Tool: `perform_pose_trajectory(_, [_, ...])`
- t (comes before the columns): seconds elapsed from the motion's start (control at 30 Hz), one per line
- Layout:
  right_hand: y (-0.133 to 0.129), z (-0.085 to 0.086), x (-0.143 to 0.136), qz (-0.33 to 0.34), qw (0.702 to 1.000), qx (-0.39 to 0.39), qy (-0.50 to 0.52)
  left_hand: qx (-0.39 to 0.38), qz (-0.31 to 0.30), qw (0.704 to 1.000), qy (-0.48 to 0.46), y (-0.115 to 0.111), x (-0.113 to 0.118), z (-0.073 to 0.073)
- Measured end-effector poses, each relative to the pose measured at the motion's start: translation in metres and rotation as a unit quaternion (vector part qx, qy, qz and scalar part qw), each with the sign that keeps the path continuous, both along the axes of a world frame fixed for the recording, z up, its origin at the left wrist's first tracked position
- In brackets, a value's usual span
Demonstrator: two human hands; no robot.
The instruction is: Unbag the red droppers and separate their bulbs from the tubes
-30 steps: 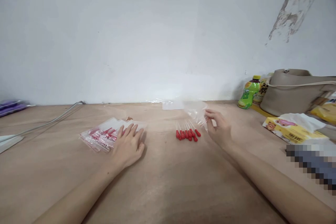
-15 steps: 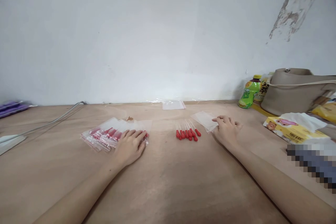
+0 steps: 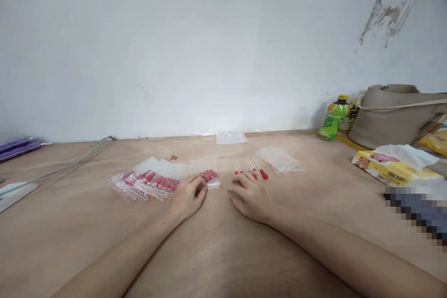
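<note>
Several clear bags with red-ended items (image 3: 148, 179) overlap in a fan at the left. Another filled bag (image 3: 206, 167) lies just right of them, and my left hand (image 3: 188, 195) is at its lower left edge with the fingers curled together; what they pinch is hidden. Over the loose droppers with red bulbs (image 3: 264, 174) rests my right hand (image 3: 249, 195), its fingers bent and slightly apart, covering most of the bulbs. A stack of flat clear bags (image 3: 277, 158) lies behind and to the right of that hand.
More flat bags (image 3: 231, 138) lie by the wall. At the right are a green bottle (image 3: 333, 118), a beige bag (image 3: 387, 118) and a yellow tissue box (image 3: 391, 170). A grey cable (image 3: 82, 157) and purple packets (image 3: 17, 147) are at the left.
My right hand has moved left from the flat bags onto the droppers. My left hand has moved right, and one filled bag now lies apart from the fan.
</note>
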State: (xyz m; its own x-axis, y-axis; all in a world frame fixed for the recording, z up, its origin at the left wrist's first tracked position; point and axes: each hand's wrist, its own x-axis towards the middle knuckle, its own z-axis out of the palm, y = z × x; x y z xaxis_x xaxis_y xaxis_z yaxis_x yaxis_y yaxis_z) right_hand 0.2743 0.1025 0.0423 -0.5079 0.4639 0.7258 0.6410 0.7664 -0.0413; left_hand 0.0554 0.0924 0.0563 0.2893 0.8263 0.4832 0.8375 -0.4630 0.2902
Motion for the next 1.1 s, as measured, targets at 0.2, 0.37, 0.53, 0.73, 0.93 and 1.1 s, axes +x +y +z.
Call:
perform_pose_trajectory(0.2, [0.011,0.005,-0.021,-0.015,0.999,-0.008,-0.051,-0.009,-0.038,0.999,-0.02,0.01,0.005,0.002])
perform_pose_trajectory(0.37, [0.019,0.006,-0.026,-0.051,0.997,0.008,-0.063,0.009,-0.059,0.998,0.003,0.006,0.001,0.001])
perform_pose_trajectory(0.53, [0.018,0.004,-0.022,-0.065,0.997,-0.012,-0.043,0.042,-0.071,0.988,0.129,0.009,-0.002,0.0])
perform_pose_trajectory(0.73, [0.017,0.003,-0.017,-0.019,1.0,-0.003,-0.017,0.021,-0.05,0.995,0.088,0.01,0.002,0.005])
perform_pose_trajectory(0.93, [0.02,0.001,-0.019,0.004,0.999,0.041,-0.007,-0.004,-0.067,0.998,0.012,0.009,0.004,0.002])
perform_pose_trajectory(1.1, [0.024,-0.001,-0.021,0.01,0.998,0.048,-0.026,-0.006,-0.069,0.998,0.011,0.009,0.006,0.001])
